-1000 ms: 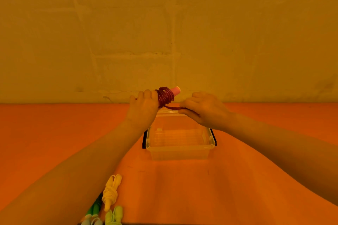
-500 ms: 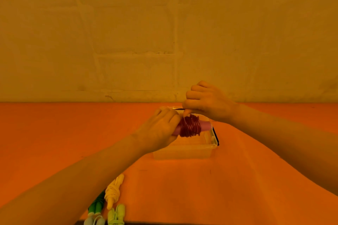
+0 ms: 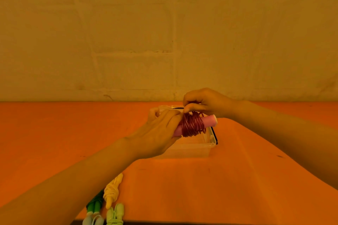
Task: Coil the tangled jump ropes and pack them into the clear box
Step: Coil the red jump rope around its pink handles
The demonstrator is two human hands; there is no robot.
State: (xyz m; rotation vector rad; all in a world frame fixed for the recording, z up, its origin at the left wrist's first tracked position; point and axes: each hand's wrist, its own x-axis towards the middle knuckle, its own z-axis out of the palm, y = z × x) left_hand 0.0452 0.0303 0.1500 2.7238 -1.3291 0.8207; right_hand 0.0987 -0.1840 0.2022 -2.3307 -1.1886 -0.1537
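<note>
A pink-handled jump rope (image 3: 209, 122) with dark red cord wound around its handles (image 3: 192, 124) hangs just above the clear box (image 3: 199, 149) in the middle of the orange table. My left hand (image 3: 159, 133) grips the left end of the handles. My right hand (image 3: 203, 102) pinches the red cord at the top of the coil. The box's left part is hidden behind my left hand.
Three coiled ropes lie near the table's front edge at lower left: a yellow one (image 3: 112, 191), a green one (image 3: 95, 204) and a pale green one (image 3: 115, 213). A plain wall stands behind the table (image 3: 54, 133).
Both hands brought the wound red rope down from above the box's far side to just over the box. The bundle turned to lie horizontal, with my right hand now on top of the coil.
</note>
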